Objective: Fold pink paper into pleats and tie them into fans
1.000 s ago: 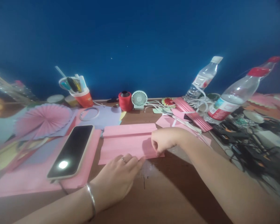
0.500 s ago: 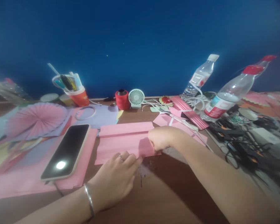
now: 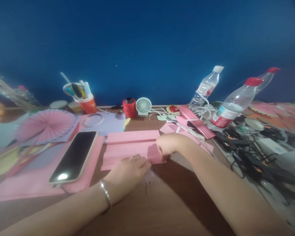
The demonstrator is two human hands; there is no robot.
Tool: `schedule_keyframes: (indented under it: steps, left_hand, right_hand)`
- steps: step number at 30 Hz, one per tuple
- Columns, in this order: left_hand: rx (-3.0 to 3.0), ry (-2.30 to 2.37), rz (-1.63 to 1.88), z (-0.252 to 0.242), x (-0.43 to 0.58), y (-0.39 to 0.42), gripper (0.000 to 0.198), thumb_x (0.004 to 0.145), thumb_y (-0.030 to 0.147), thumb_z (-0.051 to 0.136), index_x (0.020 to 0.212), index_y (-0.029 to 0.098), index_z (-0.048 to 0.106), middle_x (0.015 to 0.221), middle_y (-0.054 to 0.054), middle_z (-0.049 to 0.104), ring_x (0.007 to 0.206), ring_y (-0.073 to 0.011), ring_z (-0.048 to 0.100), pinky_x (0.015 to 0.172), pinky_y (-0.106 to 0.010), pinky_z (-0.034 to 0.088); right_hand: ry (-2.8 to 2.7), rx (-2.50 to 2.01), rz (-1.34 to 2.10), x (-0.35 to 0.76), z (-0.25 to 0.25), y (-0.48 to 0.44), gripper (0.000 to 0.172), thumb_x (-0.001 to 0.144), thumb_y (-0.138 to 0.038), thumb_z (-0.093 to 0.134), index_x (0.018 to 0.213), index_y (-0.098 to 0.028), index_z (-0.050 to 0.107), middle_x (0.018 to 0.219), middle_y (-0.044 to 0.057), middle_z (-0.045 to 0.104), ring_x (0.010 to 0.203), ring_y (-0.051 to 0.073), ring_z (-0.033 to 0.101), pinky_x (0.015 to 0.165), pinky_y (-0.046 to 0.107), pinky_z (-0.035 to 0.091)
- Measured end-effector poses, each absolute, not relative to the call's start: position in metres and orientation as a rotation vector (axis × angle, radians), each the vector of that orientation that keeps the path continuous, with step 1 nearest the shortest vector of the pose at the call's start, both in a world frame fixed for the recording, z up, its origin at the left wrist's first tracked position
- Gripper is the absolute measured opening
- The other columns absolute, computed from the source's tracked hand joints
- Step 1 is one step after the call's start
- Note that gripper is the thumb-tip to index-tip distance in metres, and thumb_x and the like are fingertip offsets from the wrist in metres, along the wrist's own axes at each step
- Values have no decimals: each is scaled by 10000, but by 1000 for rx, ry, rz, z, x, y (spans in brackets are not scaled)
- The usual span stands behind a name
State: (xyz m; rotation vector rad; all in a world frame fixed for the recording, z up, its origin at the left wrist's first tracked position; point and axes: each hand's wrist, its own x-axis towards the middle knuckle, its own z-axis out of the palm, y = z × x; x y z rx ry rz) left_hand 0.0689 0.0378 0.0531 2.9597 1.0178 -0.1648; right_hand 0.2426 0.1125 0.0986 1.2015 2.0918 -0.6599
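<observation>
Paper (image 3: 127, 150), mid-fold, we judge: right hand (image 3: 170, 144) pinches its corner; left hand (image 3: 130, 169) on near edge, grip unclear. Next crease wants evenness.

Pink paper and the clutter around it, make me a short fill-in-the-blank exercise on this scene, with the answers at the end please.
1. The bracelet circles the wrist of the person's ____ hand.
2. The creased paper that the right hand touches is ____ in colour.
3. The wall behind the table is ____.
4. The bottle nearest the small fan has a ____ cap.

Missing words: left; pink; blue; white.
</observation>
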Motion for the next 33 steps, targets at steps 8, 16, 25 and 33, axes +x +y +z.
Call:
schedule_keyframes:
  steps: [8,16,25,33]
  left_hand:
    - [3052,1051,-235,53,79,45,213,785,98,451,941,221,529,831,-19,562,765,-200,502,485,-263,412]
    - [3058,1044,-269,56,80,46,249,815,118,409,994,256,514,854,-19,555,782,-195,481,501,-264,395]
    - [2970,1016,-207,60,79,42,287,731,106,437,977,219,529,905,-40,536,797,-215,453,565,-319,417]
    - [2715,1198,-108,67,32,25,425,737,26,366,1088,219,507,999,-47,530,917,-167,476,804,-304,420]
  right_hand:
    - [2052,1205,-670,243,98,114,336,514,-374,691,756,-141,693,740,43,671,645,178,572,529,256,378]
    - [2047,1211,-701,245,94,117,344,493,-400,691,731,-151,692,716,37,672,607,165,568,520,247,378]
    - [2075,1375,-493,240,92,109,375,447,-429,715,677,-135,675,641,62,635,563,190,574,532,281,399]
    - [2084,1377,-430,248,91,106,493,433,-514,713,754,-142,664,694,83,624,639,251,592,528,310,408]
